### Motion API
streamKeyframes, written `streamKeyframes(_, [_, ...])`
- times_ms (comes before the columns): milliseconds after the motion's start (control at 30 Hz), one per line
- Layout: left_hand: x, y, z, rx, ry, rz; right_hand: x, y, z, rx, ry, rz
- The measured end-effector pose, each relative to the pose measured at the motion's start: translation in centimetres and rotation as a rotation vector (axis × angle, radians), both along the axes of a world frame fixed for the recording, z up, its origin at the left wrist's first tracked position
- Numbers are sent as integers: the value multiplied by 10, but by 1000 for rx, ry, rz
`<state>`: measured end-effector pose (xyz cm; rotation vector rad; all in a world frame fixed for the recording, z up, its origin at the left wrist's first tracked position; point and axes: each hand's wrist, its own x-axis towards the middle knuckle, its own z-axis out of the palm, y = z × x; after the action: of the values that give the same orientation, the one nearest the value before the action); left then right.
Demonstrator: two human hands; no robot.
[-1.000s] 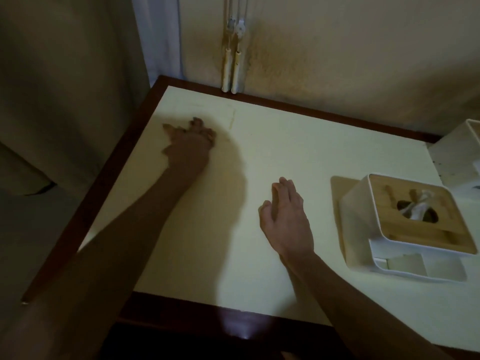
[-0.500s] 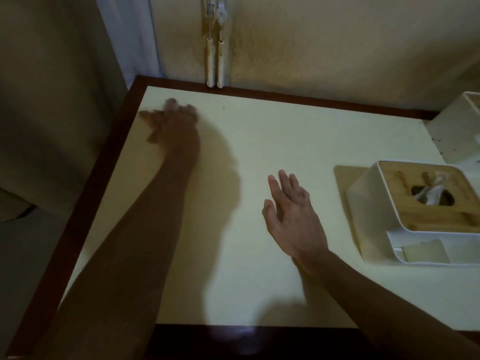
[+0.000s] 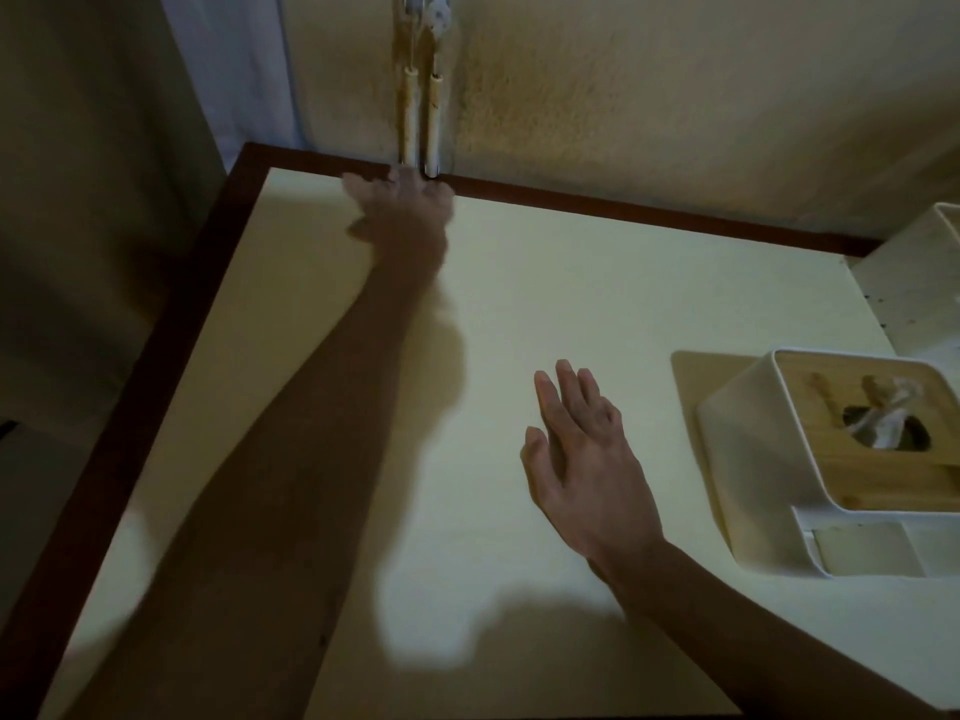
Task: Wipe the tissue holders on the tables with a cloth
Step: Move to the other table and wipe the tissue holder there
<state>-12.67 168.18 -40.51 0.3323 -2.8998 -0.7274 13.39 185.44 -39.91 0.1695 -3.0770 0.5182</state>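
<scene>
Bare table (image 3: 597, 283) lies between the hands and along the far edge. The tissue holder (image 3: 831, 459) blocks the right side, the wall (image 3: 675, 122) the back.

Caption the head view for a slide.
Left hand reaches to the table's far edge; right hand hovers open beside the tissue holder.

head view, steep downward (close) over table (image 3: 571, 283), facing wall (image 3: 675, 96)

We see the tissue holder (image 3: 836, 459) at the frame's right, on the table (image 3: 597, 283). Our left hand (image 3: 405, 210) lies at the table's far edge, upper centre-left; our right hand (image 3: 587, 459) lies mid-frame, left of the holder.
</scene>
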Motion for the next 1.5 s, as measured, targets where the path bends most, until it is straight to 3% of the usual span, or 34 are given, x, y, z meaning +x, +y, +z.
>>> streamKeyframes(33, [14, 20, 7, 123, 15, -51, 0, 0, 1, -3, -5, -1])
streamKeyframes(100, [36, 49, 11, 101, 10, -305, -1, 1, 2, -10, -5, -5])
streamKeyframes(200, [72, 64, 13, 151, 4, -512, -2, 1, 2, -21, 1, -12])
streamKeyframes(333, [109, 36, 30, 342, 138, -584, -2, 0, 4, -38, 13, -10])
streamKeyframes(400, [142, 10, 48, 414, 74, -490, -2, 1, 5, -52, 8, -23])
streamKeyframes(533, [223, -32, 37, 173, 8, -350, 1, 1, 7, -59, -7, -24])
streamKeyframes(600, [253, -46, 14, 199, -140, -522, 3, -1, 9, -62, -15, -7])
streamKeyframes(667, [271, -44, -8, 170, -102, -727, 1, -1, 7, -71, -29, -7])
streamKeyframes(700, [282, -39, -7, 79, -186, -656, 2, -1, 8, -71, -34, -7])
streamKeyframes(767, [295, -33, 5, 20, -47, -313, 5, -2, 11, -66, -56, 0])
streamKeyframes(800, [298, -31, 14, 7, -9, -271, 6, -2, 13, -79, -85, 3])
streamKeyframes(933, [295, -23, 45, -75, -166, -275, -1, 1, 42, -186, -264, 76])
streamKeyframes(1033, [300, 0, 72, -156, -100, -254, 5, 12, 86, -331, -162, 90])
streamKeyframes(1133, [302, 43, 101, 106, -10, -324, 24, 48, 130, -406, 51, 116])
streamKeyframes(1233, [307, 95, 118, 282, -49, -436, 46, 103, 154, -439, 161, -14])
streamKeyframes(1367, [314, 154, 116, 252, -145, -491, 75, 181, 149, -557, 331, -212])
streamKeyframes(1433, [320, 176, 113, 225, -154, -494, 83, 212, 136, -585, 281, -308])
streamKeyframes(1500, [326, 194, 112, 242, -134, -489, 89, 236, 120, -615, 115, -406])
